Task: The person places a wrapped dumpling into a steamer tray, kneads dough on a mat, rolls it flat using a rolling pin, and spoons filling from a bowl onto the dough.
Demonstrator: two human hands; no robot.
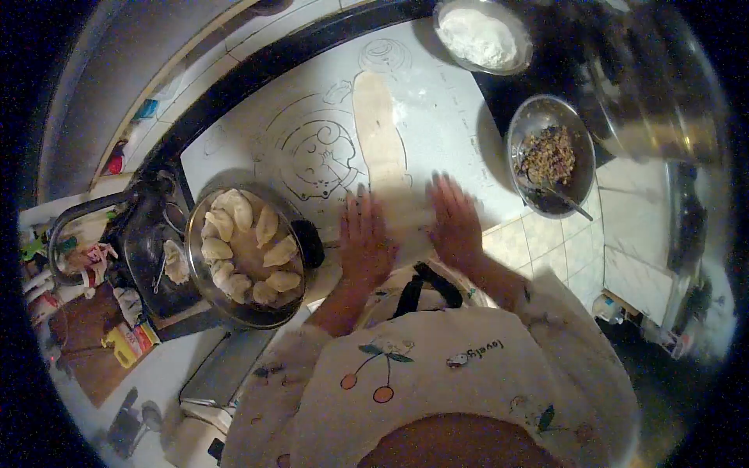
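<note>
A long strip of rolled-out dough (378, 125) lies on a white mat (445, 117) with printed line drawings. At its near end, my left hand (365, 238) is on the left and my right hand (455, 222) on the right. Both are palm down, with fingers stretched forward and slightly blurred. Between the hands is a smeared beige band; whether it is dough or a rolling pin under the palms, I cannot tell. Neither hand visibly grips anything.
Left of the mat, a round metal pan (248, 312) holds several folded dumplings (242, 210). On the right stands a metal bowl (581, 129) of chopped filling with a spoon. A bowl of flour (480, 39) sits at the back. A sink (148, 257) lies at far left.
</note>
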